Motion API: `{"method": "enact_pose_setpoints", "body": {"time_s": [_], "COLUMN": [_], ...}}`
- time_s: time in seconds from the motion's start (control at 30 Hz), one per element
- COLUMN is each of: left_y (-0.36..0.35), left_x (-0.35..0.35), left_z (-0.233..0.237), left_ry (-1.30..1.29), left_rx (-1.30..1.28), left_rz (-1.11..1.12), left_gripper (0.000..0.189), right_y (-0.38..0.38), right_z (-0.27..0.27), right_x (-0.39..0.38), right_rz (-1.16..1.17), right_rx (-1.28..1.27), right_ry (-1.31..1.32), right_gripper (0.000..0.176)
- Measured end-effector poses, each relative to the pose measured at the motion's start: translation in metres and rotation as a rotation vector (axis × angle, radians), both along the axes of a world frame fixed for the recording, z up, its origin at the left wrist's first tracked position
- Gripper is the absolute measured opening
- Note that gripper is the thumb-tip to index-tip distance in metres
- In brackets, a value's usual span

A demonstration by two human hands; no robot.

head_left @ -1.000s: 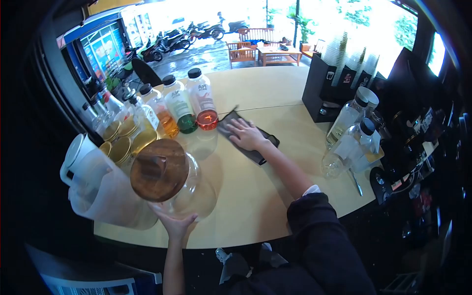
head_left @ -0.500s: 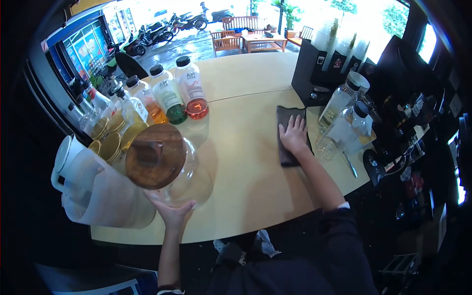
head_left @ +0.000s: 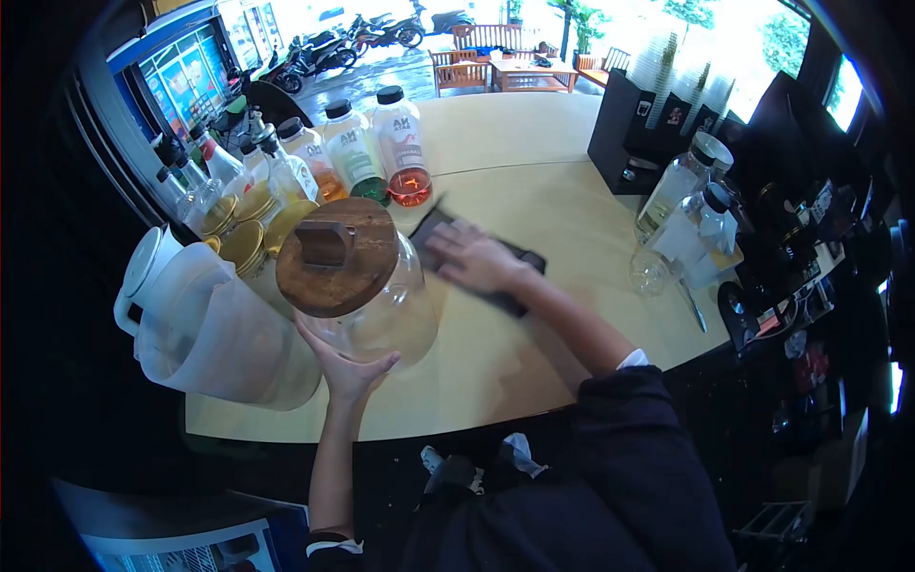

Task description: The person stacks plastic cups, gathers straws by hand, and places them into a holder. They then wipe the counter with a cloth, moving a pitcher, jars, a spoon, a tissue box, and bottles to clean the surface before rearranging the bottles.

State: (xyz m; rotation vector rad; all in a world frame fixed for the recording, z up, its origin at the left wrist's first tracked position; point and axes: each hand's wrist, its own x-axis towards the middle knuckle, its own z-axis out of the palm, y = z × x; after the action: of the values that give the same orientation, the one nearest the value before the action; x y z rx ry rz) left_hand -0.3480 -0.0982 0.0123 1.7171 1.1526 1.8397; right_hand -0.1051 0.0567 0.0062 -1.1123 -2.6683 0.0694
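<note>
A large glass jar (head_left: 405, 310) with a round wooden lid (head_left: 334, 272) stands at the left of the table. My left hand (head_left: 351, 370) cups its near lower side, thumb stretched out along the glass and the other fingers partly hidden behind it. To the right of the jar lies a dark folded cloth (head_left: 515, 303), now slanted across the table. My right hand (head_left: 477, 259) presses flat on this cloth with fingers stretched out; it is somewhat smeared by motion. The hand's fingertips are close to the jar's right side.
A translucent plastic pitcher (head_left: 219, 324) stands left of the jar. Behind are gold-lidded jars (head_left: 243, 246) and bottles with colored liquid (head_left: 408, 157). At right stand a black cup holder (head_left: 624, 133), clear bottles (head_left: 672, 195) and a thin metal utensil (head_left: 694, 305).
My right hand has swept the cloth leftward across the table, close to the jar, and the cloth has turned aslant. My left hand stays on the jar. The view has shifted slightly.
</note>
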Motion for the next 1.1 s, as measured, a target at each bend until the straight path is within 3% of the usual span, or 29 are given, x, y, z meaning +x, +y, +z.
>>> {"method": "enact_pose_setpoints", "body": {"time_s": [0.03,0.1,0.2,0.3,0.33,0.43,0.53,0.67,0.73,0.8,0.93,1.03,1.1], "left_y": [0.001,0.000,0.002,0.000,-0.001,0.000,-0.003,-0.007,-0.004,-0.006,-0.006,-0.001,0.005], "left_x": [-0.001,-0.001,-0.007,-0.003,-0.002,0.002,0.004,-0.004,-0.011,-0.009,-0.006,-0.006,-0.001], "left_z": [-0.001,0.000,-0.004,-0.001,0.001,0.000,0.012,0.009,0.013,0.023,0.033,0.039,0.045], "left_ry": [0.007,-0.008,-0.023,-0.044,-0.053,-0.077,-0.016,0.052,-0.053,-0.049,0.010,0.132,0.123], "left_rx": [0.007,0.017,0.039,0.021,0.002,0.013,0.001,-0.089,-0.068,-0.069,-0.146,-0.127,-0.113], "left_rz": [0.019,-0.005,-0.046,-0.084,-0.098,-0.083,-0.083,-0.016,-0.166,-0.179,-0.170,-0.098,-0.120], "left_gripper": [0.144,0.144,0.143,0.142,0.142,0.140,0.139,0.138,0.136,0.134,0.131,0.130,0.130], "right_y": [-0.019,-0.050,-0.069,-0.052,-0.054,-0.083,-0.131,-0.133,-0.123,-0.118,-0.111,-0.103,-0.098], "right_z": [-0.004,-0.017,-0.002,0.004,0.001,-0.022,-0.007,0.042,0.058,0.061,0.060,0.055,0.060], "right_x": [-0.009,-0.006,0.054,0.130,0.144,0.146,0.121,0.086,0.057,0.021,-0.026,-0.040,-0.034], "right_rz": [0.123,0.134,0.142,-0.285,-0.536,-0.613,-0.224,-0.238,-0.059,0.014,0.063,0.149,0.128], "right_rx": [0.009,0.078,0.027,0.072,0.062,0.103,0.011,-0.065,-0.039,-0.442,-0.457,-0.263,-0.444], "right_ry": [0.001,0.026,0.099,0.079,0.052,-0.009,0.014,-0.107,0.237,0.582,0.613,0.688,0.750], "right_gripper": [0.059,0.057,0.054,0.057,0.060,0.062,0.063,0.063,0.070,0.088,0.106,0.115,0.118]}}
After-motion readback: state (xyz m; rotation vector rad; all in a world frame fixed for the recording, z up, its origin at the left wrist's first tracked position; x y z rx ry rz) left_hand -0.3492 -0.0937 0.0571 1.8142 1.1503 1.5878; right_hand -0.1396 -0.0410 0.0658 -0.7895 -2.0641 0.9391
